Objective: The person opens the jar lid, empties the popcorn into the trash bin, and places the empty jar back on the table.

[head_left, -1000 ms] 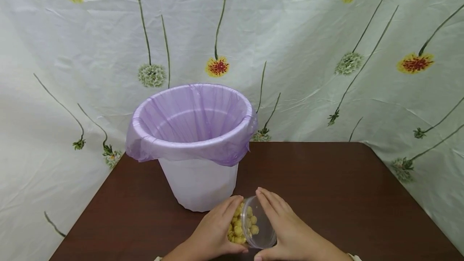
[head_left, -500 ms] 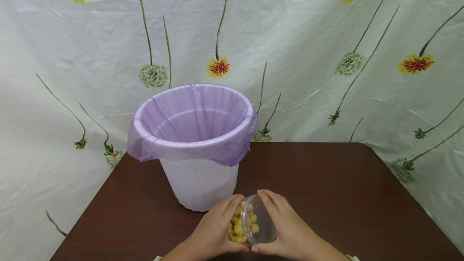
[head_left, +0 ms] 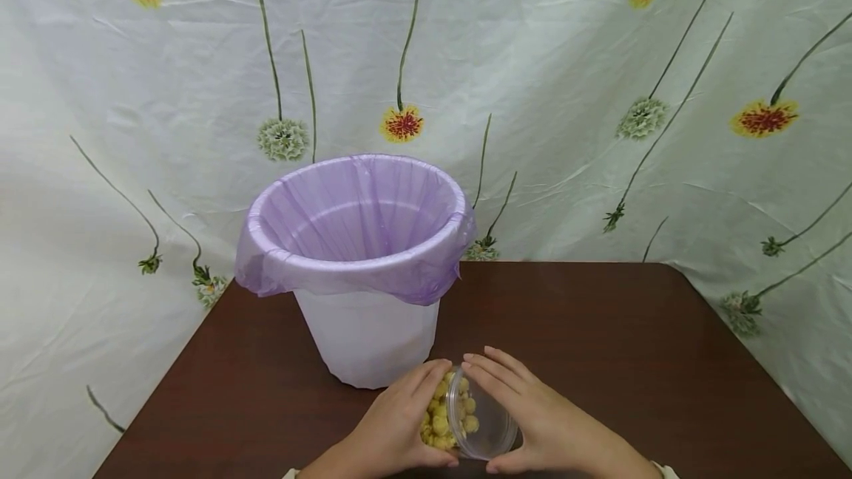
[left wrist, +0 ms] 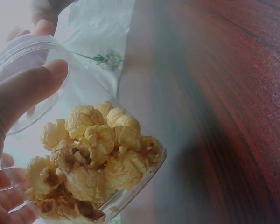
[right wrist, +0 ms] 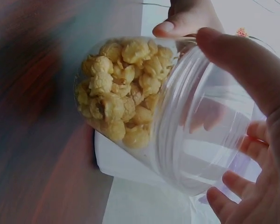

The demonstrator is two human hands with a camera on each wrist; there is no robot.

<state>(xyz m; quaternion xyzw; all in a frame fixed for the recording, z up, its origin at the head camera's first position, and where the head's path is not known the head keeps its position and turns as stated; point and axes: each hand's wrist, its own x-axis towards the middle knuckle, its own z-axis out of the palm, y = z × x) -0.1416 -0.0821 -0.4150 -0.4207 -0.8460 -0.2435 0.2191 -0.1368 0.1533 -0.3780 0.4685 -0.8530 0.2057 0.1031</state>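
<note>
The popcorn jar (head_left: 466,420) tilts at the head view's lower centre, long axis running sideways, rimmed end pointing right; the left hand (head_left: 398,416) grips its body, the right hand (head_left: 542,420), half-curled, holds its rimmed end. Beyond stands a purple-lined bin (head_left: 373,338), then a flowered cloth (head_left: 546,72).

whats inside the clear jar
Yellow popcorn lies at one end of the jar, seen through its wall. Pieces deeper in are covered by others; the left hand hides some in the head view.
</note>
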